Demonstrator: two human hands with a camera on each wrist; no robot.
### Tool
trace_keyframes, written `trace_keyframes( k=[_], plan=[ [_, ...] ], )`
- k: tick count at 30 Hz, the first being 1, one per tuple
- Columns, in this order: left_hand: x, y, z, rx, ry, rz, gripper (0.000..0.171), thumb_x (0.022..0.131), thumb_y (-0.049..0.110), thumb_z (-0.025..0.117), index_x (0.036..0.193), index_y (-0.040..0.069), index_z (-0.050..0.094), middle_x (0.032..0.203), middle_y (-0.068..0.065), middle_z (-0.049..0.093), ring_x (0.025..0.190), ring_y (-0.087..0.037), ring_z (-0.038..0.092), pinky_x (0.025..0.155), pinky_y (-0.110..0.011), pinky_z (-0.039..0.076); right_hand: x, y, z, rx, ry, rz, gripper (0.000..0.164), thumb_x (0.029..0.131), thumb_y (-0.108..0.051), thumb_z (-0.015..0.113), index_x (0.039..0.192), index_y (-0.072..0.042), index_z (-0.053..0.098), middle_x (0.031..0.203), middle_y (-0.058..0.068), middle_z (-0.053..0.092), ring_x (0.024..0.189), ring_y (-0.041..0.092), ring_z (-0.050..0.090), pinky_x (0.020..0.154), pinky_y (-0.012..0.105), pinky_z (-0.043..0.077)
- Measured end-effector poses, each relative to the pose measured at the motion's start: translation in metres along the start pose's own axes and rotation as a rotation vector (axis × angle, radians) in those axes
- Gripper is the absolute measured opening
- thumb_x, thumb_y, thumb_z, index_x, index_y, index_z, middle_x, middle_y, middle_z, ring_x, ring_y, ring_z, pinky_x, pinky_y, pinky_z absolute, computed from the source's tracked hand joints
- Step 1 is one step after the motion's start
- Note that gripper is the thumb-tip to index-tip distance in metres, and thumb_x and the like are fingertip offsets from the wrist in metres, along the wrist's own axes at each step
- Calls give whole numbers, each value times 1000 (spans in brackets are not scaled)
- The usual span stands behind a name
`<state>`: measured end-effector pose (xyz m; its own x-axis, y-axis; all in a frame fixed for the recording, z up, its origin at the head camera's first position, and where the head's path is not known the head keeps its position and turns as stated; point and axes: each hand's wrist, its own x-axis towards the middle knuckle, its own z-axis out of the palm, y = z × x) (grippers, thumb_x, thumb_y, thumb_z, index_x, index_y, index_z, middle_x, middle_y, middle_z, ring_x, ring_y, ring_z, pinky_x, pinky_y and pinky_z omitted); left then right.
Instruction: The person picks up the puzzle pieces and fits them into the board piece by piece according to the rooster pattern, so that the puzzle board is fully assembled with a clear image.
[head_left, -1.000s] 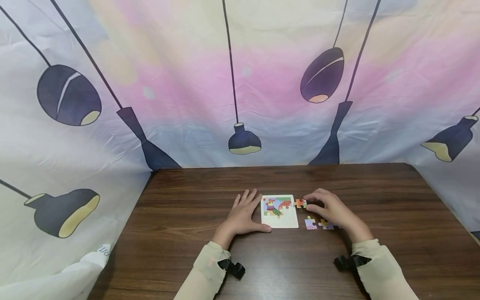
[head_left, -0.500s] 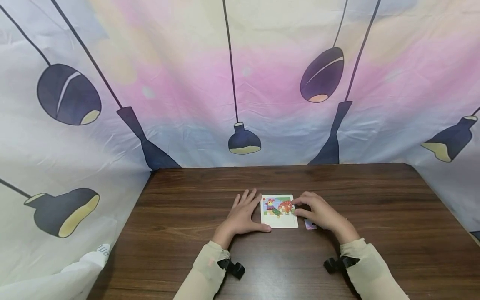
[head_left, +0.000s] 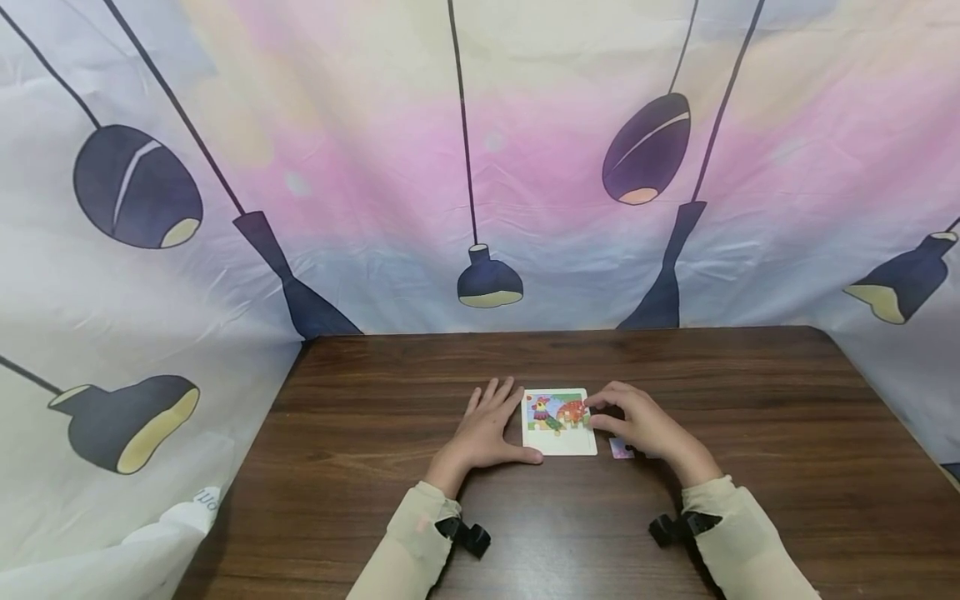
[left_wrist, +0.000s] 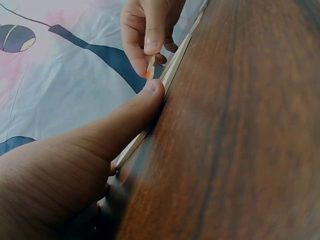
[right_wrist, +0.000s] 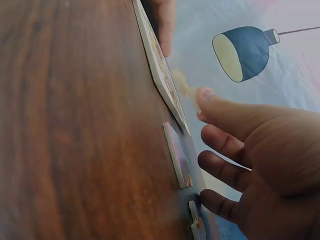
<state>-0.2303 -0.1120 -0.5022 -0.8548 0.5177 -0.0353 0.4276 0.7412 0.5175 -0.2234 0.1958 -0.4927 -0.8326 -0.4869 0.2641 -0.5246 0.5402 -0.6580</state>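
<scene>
A small white-framed jigsaw board, partly filled with a colourful hen picture, lies on the table. My left hand rests at its left side with fingers spread, the thumb along the near edge. Over the board's right side, my right hand pinches a puzzle piece between thumb and index finger. That piece looks tilted and blurred in the right wrist view, just above the board. The other right fingers are loosely bent.
A pinkish-purple puzzle piece lies right of the board, partly under my right hand. Beyond it another loose piece shows in the right wrist view. The brown wooden table meets a printed cloth backdrop behind.
My right hand has taken up the orange-red piece from beside the board and moved left over the board's right side. The left hand has stayed in place.
</scene>
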Motion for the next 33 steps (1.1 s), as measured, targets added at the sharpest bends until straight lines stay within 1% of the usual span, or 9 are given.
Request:
trace_keyframes(
  k=[4,6,10,13,17,23,25,30,33],
  plan=[
    [1,0,0,-2,-3,0,116,81,65,84,168,11,29,176,-12,15,163,-34,3,130,-57,1,0,-2,1,22,-9,6,26,98,-14,77,122,-5,77,104,-1,66,91,11,59,76,33,52],
    [1,0,-1,-3,-6,0,116,81,64,84,168,11,29,176,-12,15,163,-34,3,130,-57,1,0,-2,3,7,-29,15,28,99,-16,77,125,-6,77,106,-1,66,93,13,59,77,33,52],
    [1,2,-2,-10,-10,-5,117,81,64,85,168,11,28,176,-12,14,163,-34,2,130,-57,0,1,-3,6,-36,-62,36,31,100,-21,75,128,-7,76,109,-2,66,98,17,61,82,37,53],
    [1,2,-2,-10,-11,-7,117,80,63,85,168,11,28,176,-12,15,163,-34,3,130,-57,1,1,-3,7,-56,-63,46,31,99,-20,77,127,-8,77,109,-3,66,99,18,61,83,40,51],
    [1,1,-1,-7,-14,-8,117,81,63,86,168,11,28,176,-12,15,163,-34,2,130,-57,0,1,-1,8,-75,-55,43,30,99,-20,77,127,-8,77,109,-3,66,99,18,61,83,40,51],
    [1,-2,1,-14,-4,-5,117,81,63,85,168,12,28,176,-12,15,163,-35,2,130,-57,0,3,0,9,-84,-58,45,37,100,-21,76,132,-6,74,109,-2,66,100,18,61,85,42,51],
    [1,-1,0,-12,-5,-4,117,81,63,85,168,12,28,176,-12,15,163,-35,2,130,-57,0,3,0,8,-80,-65,38,35,100,-22,76,132,-8,75,109,-3,65,100,19,60,86,44,48],
    [1,0,-1,-5,-7,-1,116,81,63,85,168,10,28,176,-13,15,163,-35,3,130,-57,0,1,-2,8,-68,-95,28,25,99,-23,77,123,-18,80,112,-5,63,106,21,55,92,50,36],
    [1,0,-1,-10,-9,-5,116,82,64,84,168,11,28,176,-12,14,163,-34,2,130,-57,0,1,-3,9,-69,-111,41,23,98,-24,78,121,-21,82,114,-5,62,110,22,53,95,53,34]
  ],
)
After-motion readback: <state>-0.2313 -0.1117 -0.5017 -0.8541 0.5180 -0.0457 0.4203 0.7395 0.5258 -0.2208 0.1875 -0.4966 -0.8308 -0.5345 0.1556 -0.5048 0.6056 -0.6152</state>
